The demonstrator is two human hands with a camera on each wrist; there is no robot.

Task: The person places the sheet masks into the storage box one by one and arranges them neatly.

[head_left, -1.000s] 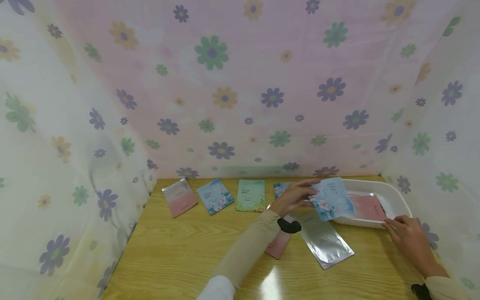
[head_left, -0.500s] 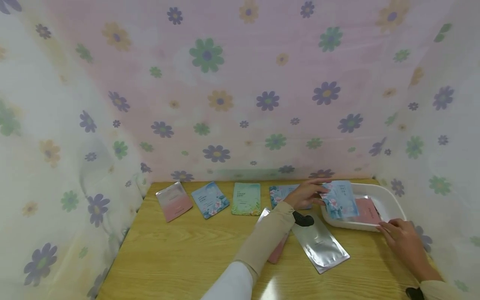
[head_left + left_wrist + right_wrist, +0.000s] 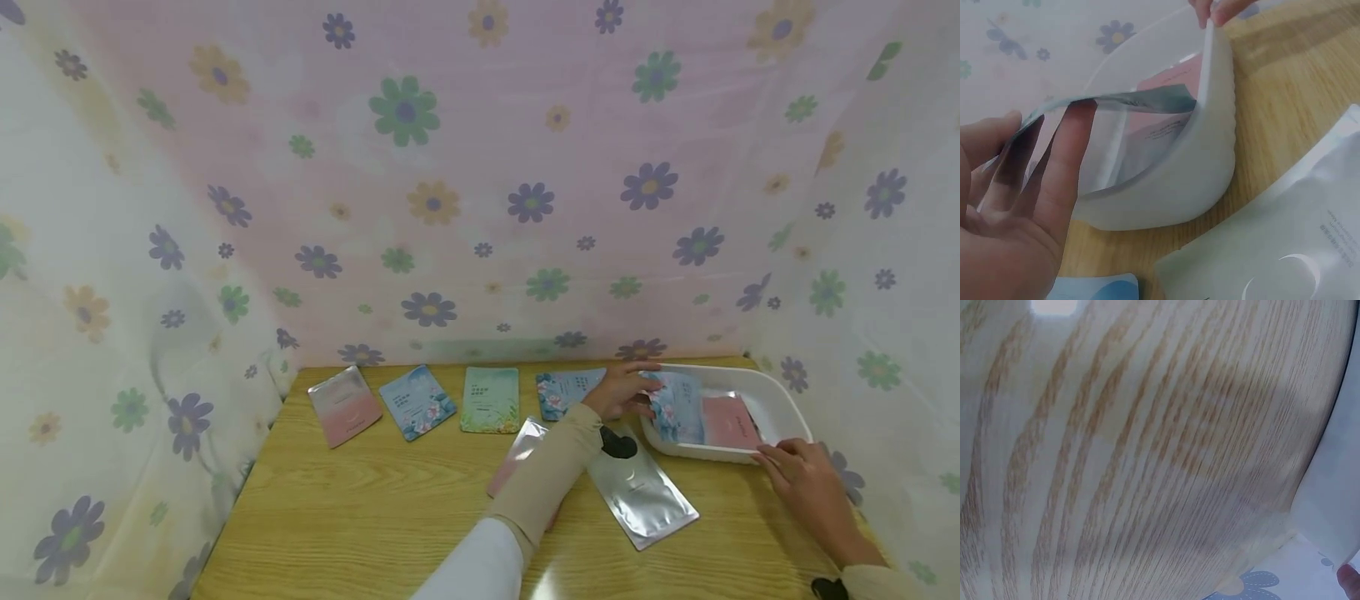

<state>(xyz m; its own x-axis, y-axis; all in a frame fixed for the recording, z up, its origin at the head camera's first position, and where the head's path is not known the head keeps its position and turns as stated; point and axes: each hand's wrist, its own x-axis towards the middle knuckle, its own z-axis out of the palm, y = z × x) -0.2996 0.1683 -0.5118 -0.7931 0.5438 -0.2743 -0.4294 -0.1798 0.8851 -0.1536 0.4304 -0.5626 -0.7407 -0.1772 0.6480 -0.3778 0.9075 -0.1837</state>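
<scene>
My left hand [image 3: 624,390] holds a blue floral face mask packet [image 3: 677,410] by its edge, inside the left part of a white plastic tub [image 3: 783,398]. In the left wrist view the packet [image 3: 1147,99] lies between thumb and fingers, its far end near the tub wall. A pink and silver mask packet [image 3: 729,422] rests in the tub, partly covered in the head view by the blue one. My right hand [image 3: 812,487] pinches the tub's front right rim; only a fingertip [image 3: 1350,582] shows in the right wrist view.
On the wooden table [image 3: 360,517] a pink packet [image 3: 345,407], a blue packet [image 3: 417,403] and a green packet [image 3: 490,400] lie in a row. Another blue packet [image 3: 558,393] is partly behind my left hand. A silver packet [image 3: 643,496] lies before the tub; a pink-silver one [image 3: 517,454] is under my forearm.
My left hand has moved right and lowered the blue packet into the tub, over part of the pink one. The right hand stays on the rim. The head view has shifted slightly.
</scene>
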